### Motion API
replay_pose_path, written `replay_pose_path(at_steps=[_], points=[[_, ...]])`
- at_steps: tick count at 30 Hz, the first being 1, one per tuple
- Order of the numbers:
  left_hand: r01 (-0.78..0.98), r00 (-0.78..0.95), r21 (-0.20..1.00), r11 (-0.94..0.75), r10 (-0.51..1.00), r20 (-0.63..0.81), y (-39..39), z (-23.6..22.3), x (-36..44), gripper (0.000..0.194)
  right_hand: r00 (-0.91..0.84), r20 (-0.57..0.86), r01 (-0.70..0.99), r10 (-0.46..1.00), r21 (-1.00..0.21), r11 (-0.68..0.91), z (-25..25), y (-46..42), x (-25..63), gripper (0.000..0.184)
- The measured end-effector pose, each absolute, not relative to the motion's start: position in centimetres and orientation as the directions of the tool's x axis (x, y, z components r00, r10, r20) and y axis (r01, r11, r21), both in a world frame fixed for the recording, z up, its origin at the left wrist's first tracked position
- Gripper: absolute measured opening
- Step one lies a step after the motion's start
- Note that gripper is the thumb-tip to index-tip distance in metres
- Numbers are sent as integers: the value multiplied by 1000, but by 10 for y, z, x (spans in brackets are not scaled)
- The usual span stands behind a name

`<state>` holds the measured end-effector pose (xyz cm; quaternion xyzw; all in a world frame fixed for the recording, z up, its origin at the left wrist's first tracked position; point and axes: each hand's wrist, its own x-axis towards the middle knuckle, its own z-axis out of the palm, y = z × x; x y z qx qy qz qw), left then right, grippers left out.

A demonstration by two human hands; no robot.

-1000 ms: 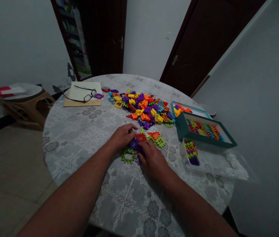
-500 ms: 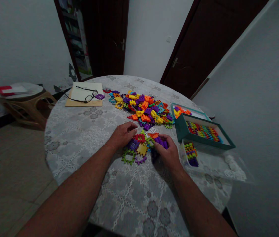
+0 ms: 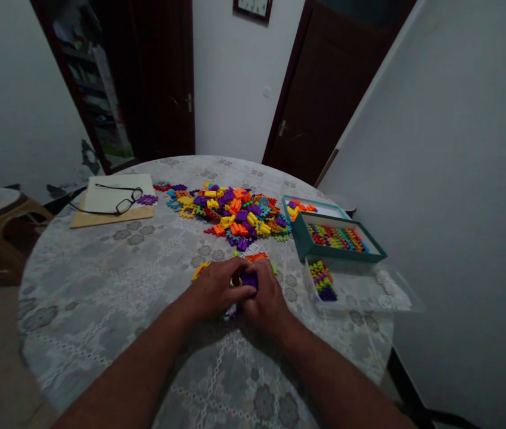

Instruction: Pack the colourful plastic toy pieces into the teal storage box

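My left hand and my right hand meet over a small group of plastic pieces in front of me. Between their fingers is a purple ridged plastic block. The fingers of both hands are curled and pressed against it. Around them, an orange piece and a yellow-and-red toothed piece peek out. Most of the group is covered by my hands. Just beyond lies a large pile of colourful interlocking pieces, with a small white lattice piece at its near edge.
On the right of the round table stand a green box of coloured pieces, its lid and a clear plastic container. Glasses lie on paper and a board at the left. A stool stands beyond.
My hands have come together over the small group, covering most of it. The left hand has closed in on the purple block that the right hand was holding. The camera view has shifted.
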<state>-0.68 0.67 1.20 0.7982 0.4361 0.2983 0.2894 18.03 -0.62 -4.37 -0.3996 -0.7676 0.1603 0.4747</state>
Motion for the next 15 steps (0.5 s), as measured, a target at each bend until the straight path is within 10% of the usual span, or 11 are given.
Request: replay_pose_path(at_steps=[15], points=[[386, 479, 837, -389, 859, 178, 7, 15, -11, 49, -603, -119, 263, 789, -963, 55, 44, 16, 250, 38]])
